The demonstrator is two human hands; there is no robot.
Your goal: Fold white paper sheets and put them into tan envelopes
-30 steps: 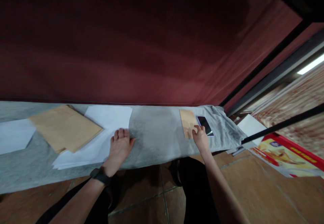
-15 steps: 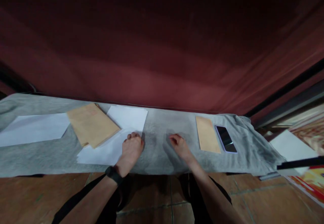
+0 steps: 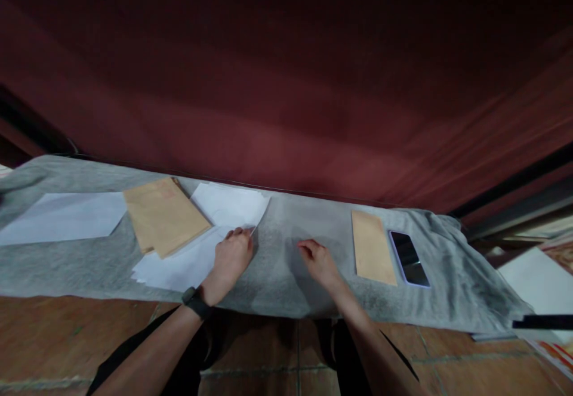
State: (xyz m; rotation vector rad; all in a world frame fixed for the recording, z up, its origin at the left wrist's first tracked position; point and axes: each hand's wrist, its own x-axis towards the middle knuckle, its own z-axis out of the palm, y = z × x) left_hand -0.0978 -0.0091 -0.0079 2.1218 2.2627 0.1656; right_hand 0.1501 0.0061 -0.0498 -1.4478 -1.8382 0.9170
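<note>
My left hand (image 3: 233, 257) is closed on the right edge of a white paper sheet (image 3: 235, 202), the top one of a fanned stack, and that edge bends up slightly. Its fingertips are turned away from me. My right hand (image 3: 317, 260) hovers over the grey cloth, fingers curled together, with nothing visible in them. Brown envelopes (image 3: 172, 214) lie in a pile across the left part of the paper stack. To the right of my right hand lies a single brown envelope (image 3: 373, 247).
A phone (image 3: 409, 259) in a purple case lies beside the single envelope. More white paper (image 3: 67, 216) is at the far left. Grey cloth (image 3: 286, 300) covers the narrow table, with a dark red curtain (image 3: 286, 115) along its back edge. Printed boards stand at the far right.
My left hand has taken hold of the white sheet's edge, and the sheet's right side now curls up. My right hand has barely moved. The view has tilted slightly.
</note>
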